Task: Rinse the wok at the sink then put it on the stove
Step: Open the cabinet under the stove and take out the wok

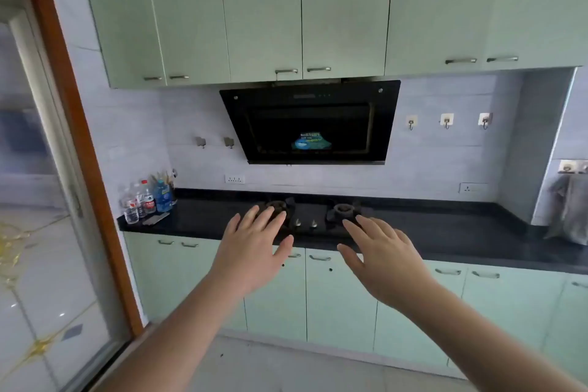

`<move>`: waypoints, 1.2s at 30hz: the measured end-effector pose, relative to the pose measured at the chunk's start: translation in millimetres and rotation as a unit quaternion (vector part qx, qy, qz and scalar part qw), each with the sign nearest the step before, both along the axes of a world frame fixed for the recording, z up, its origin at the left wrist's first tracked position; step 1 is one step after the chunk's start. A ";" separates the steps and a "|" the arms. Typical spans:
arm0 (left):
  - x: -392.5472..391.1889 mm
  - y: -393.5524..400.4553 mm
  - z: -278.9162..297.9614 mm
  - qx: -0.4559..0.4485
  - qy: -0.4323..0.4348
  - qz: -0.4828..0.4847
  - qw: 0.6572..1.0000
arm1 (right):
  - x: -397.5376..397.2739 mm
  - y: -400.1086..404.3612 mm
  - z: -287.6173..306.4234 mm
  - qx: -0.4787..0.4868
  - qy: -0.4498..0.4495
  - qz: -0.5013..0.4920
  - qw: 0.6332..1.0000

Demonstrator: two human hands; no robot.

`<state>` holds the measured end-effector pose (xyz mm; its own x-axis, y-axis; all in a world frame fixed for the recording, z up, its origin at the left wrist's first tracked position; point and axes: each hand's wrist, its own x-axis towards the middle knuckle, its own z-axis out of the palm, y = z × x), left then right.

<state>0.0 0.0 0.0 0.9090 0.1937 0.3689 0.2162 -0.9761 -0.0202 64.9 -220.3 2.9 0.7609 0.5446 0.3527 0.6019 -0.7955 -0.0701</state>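
We start at the left edge: an orange-brown wooden door frame (73, 124) stands close beside the run of pale green base cabinets (340, 302), which limits swing room on that side. A cluster of clear plastic bottles, one blue (144, 200), sits at the left end of the black stone countertop (445, 232), near its front edge. Our left hand (254, 251) is held out with fingers spread and straight, holding nothing, apart from the counter as far as we can tell. Behind it lies the black built-in two-burner gas stove (310, 216), both burners bare, under a black slanted glass range hood (310, 122) that caps lifting height. Our right hand (381, 261) is likewise spread and empty. Further right the counter runs bare to a grey cloth hanging by the wall (569, 207). The wok is not in view, nor is the sink; we cannot tell where either lies. Judgement: a wok is likely stiff, fairly heavy, slippery once wet, so we take it by the handle, second hand steadying the rim. The open counter right of the stove looks the safest approach.
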 end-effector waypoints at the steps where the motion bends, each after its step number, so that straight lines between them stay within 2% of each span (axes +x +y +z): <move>1: 7.2 -5.8 -4.1 0.000 0.005 -0.004 1.000 | 6.8 -9.5 -2.7 -0.007 -0.007 0.001 1.000; 4: 33.0 -25.1 -16.5 0.015 0.006 -0.020 1.000 | 36.7 -37.3 -18.2 -0.012 -0.034 -0.010 0.999; 8: 65.3 -49.9 -30.1 0.016 0.032 -0.016 0.999 | 76.7 -57.4 -39.5 -0.007 -0.026 -0.009 1.000; 17: 98.7 -37.9 -70.1 0.001 0.091 0.033 0.995 | 128.0 -31.0 -68.9 -0.013 0.014 0.042 0.999; 24: 96.3 10.9 -79.0 0.004 0.092 0.081 0.992 | 150.9 42.0 -83.3 -0.041 0.029 0.080 0.996; 36: 109.0 171.5 -109.6 -0.053 0.080 0.140 0.985 | 163.9 220.7 -93.0 -0.067 0.041 0.126 0.989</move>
